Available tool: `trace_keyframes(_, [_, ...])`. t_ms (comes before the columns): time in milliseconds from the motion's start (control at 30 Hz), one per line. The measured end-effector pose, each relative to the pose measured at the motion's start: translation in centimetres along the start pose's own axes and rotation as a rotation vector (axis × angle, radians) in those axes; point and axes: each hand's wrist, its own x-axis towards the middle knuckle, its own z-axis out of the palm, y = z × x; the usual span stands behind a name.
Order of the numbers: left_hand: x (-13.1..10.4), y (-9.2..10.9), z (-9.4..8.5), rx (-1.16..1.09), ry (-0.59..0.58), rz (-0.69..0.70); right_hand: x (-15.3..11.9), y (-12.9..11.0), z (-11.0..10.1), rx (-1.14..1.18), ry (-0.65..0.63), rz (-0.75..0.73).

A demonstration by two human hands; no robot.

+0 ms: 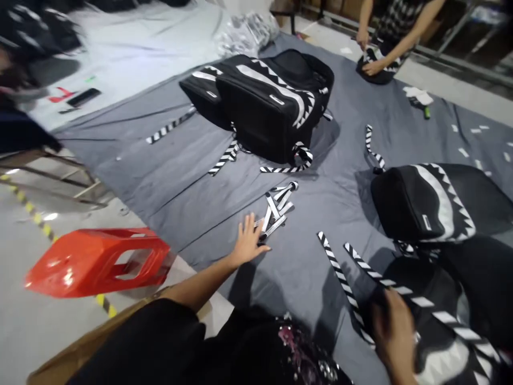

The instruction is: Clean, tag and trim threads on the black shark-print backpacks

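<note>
My left hand (pixel 247 243) is spread over the grey cloth, fingers apart, at the near edge of a small pile of white strips with black ends (pixel 276 208). Whether its fingertips touch the pile I cannot tell. At the lower right my right hand (pixel 395 331) is smeared by motion, beside a black backpack (pixel 435 299) with a white toothed pattern. Across that backpack runs a black-and-white striped strap (pixel 425 302), close to the right hand. A second striped strap (pixel 340 275) lies on the cloth to its left. The right hand's fingers are too blurred to read.
Black backpacks (pixel 264 112) stand together at the middle back, striped straps trailing. Another backpack (pixel 433 203) lies at right. A red-orange plastic stool (pixel 100 262) stands left of the table. Clear plastic wrap (pixel 248 35) is heaped behind. A person's hands (pixel 372 67) work on a black item.
</note>
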Motion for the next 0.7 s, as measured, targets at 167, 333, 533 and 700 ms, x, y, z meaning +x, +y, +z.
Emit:
trace_keyframes(167, [3.5,-0.7,-0.3,0.002,-0.071,0.007,1.0,-6.0,6.5,-0.081,-0.138,0.156])
trace_keyframes(333, [11.8,3.2,-2.8,-0.039,-0.08,0.021,6.5,-9.9,13.2,-0.101,-0.021,0.096])
trace_keyframes(533, [13.5,2.7,-6.7,-0.093,0.169,-0.115,14.1,-16.3,14.5,0.173,-0.048,-0.145])
trace_keyframes(700, [-2.4,-4.6,-8.8,-0.232,0.446,-0.388,9.4,-20.0,9.4,0.287,-0.196,-0.228])
